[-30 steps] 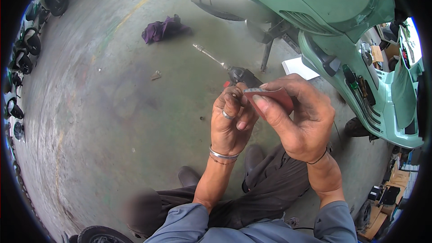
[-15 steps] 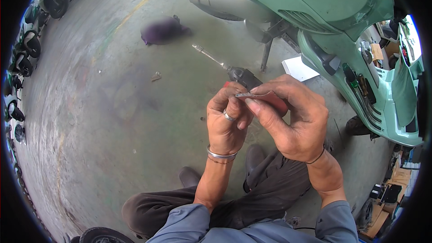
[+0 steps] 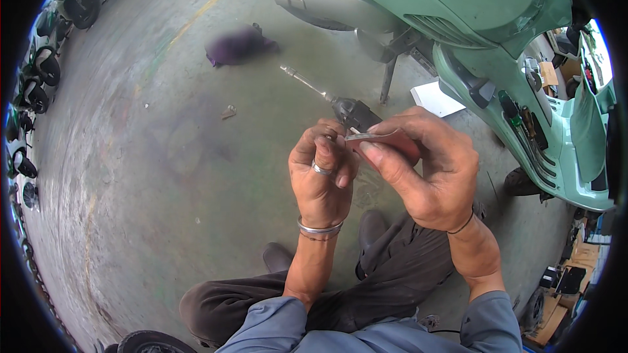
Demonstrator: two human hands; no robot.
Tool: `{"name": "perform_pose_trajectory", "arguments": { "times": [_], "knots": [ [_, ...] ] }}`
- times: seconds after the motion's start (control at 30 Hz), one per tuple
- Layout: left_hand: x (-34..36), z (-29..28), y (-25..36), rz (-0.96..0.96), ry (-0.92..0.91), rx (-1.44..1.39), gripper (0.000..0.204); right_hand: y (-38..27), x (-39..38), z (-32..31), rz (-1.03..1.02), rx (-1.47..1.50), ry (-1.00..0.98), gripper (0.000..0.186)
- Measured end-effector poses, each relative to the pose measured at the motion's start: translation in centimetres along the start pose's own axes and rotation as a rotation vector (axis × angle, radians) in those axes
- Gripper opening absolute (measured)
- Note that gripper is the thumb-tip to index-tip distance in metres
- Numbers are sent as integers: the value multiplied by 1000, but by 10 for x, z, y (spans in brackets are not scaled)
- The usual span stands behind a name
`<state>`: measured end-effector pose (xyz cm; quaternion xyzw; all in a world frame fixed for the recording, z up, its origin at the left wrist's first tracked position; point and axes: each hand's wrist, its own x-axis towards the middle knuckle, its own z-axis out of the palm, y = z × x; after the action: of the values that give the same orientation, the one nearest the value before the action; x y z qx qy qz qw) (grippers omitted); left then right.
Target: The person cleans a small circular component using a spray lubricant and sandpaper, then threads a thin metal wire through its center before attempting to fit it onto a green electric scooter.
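Note:
In my right hand (image 3: 435, 170) is a bent piece of reddish-brown sandpaper (image 3: 400, 144), pinched between thumb and fingers, its grey edge turned up. Close beside it, my left hand (image 3: 324, 167) is closed, thumb against fingertips. Whatever the left fingers hold is too small and too covered to name; a thin pale tip shows by the sandpaper's edge. Both hands are raised above my lap, almost meeting. Beyond them a dark power wrench (image 3: 353, 112) with a long silver extension (image 3: 306, 82) lies on the floor, partly hidden by my hands.
A green scooter (image 3: 471, 19) stands at the upper right, with screwdrivers (image 3: 523, 121) and other tools on it. Below it lies a white flat box (image 3: 437, 99). Farther off is a purple cloth (image 3: 239, 47). Parked scooters (image 3: 82, 6) line the left edge.
My left hand has shifted slightly left, away from the sandpaper, and a small gap shows between them. My right hand keeps its pinch on the sandpaper, nearly in place.

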<state>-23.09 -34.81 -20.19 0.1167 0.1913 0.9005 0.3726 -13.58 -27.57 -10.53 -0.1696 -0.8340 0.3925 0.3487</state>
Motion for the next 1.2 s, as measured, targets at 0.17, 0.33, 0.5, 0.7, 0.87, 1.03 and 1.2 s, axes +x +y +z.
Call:
{"name": "perform_pose_trajectory", "arguments": {
  "times": [0.17,0.33,0.5,0.7,0.87,1.03,1.2],
  "knots": [
    [0,-3,-1,-73,-94,-180,29,-1,-1,1,-37,87,104,17],
    [-2,-1,2,-55,-96,-140,29,-4,-1,4,-20,82,52,18],
    [-2,-3,-2,-16,-122,-171,27,-6,-1,7,-31,136,35,17],
    [0,-6,-5,6,-145,-164,25,-3,1,7,-72,101,7,17],
    [0,-7,-3,25,-146,-116,24,-5,2,7,-48,108,4,17],
    [0,-8,-4,27,-133,-116,25,-4,3,3,-98,43,-20,18],
    [1,-9,-4,38,-137,-87,24,-6,5,3,-124,35,-29,19]
  ]
}}
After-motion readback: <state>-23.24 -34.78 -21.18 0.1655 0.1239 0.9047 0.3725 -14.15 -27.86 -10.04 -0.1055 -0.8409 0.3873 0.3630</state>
